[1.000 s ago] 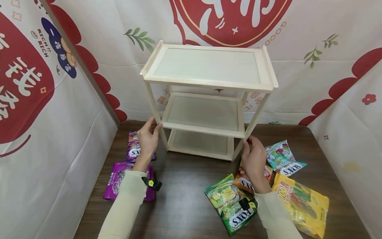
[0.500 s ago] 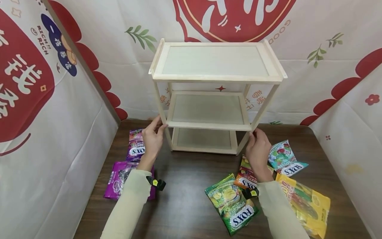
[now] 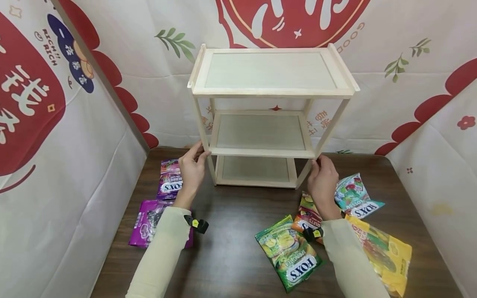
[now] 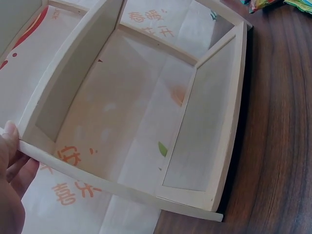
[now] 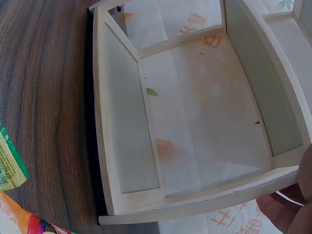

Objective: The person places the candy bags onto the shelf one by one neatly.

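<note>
On the table (image 3: pixel 231 248), the shelf rack (image 3: pixel 261 132) stands at 12 o'clock, seemingly almost positioned; yellow bag (image 3: pixel 387 256) at 4 o'clock and purple bag (image 3: pixel 147 221) at 8 lie off it. Left hand (image 3: pixel 191 169) and right hand (image 3: pixel 323 180) pinch its front posts (image 3: pixel 201 124), release not yet made.

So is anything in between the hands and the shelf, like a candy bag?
Nothing I can see: the left hand and the right hand both hold the shelf by its front posts. The candy bags lie on the table, none wedged between.
</note>
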`<state>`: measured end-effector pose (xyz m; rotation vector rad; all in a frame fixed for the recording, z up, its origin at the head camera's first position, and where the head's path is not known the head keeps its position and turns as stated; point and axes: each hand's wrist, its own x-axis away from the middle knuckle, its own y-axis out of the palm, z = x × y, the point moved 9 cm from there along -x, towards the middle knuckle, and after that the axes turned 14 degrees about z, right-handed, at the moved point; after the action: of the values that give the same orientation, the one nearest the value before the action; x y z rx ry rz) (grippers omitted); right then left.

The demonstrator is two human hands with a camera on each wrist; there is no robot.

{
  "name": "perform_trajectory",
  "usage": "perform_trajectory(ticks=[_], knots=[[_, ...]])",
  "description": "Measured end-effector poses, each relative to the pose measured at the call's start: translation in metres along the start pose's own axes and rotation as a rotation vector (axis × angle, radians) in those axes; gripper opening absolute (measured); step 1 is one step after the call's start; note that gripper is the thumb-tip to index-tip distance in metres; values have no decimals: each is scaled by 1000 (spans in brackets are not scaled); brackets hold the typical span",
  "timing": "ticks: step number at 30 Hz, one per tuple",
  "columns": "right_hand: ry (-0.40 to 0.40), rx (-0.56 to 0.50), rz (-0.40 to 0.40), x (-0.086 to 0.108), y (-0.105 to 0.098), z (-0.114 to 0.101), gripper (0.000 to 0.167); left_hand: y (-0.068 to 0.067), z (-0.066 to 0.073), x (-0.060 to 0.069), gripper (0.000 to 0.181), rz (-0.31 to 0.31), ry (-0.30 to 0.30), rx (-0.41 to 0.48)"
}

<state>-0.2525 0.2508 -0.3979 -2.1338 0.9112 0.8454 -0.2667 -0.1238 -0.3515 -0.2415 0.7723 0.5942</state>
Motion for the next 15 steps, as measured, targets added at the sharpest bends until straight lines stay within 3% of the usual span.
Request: perform_trajectory(ticks=[8,15], knots=[[-8,-2,-16,1,0,-1,26,-1,-2,2,33,-13,-44,3],[93,46,-114,20,8,21,18,1,-3,2,33,-34,-92,15]])
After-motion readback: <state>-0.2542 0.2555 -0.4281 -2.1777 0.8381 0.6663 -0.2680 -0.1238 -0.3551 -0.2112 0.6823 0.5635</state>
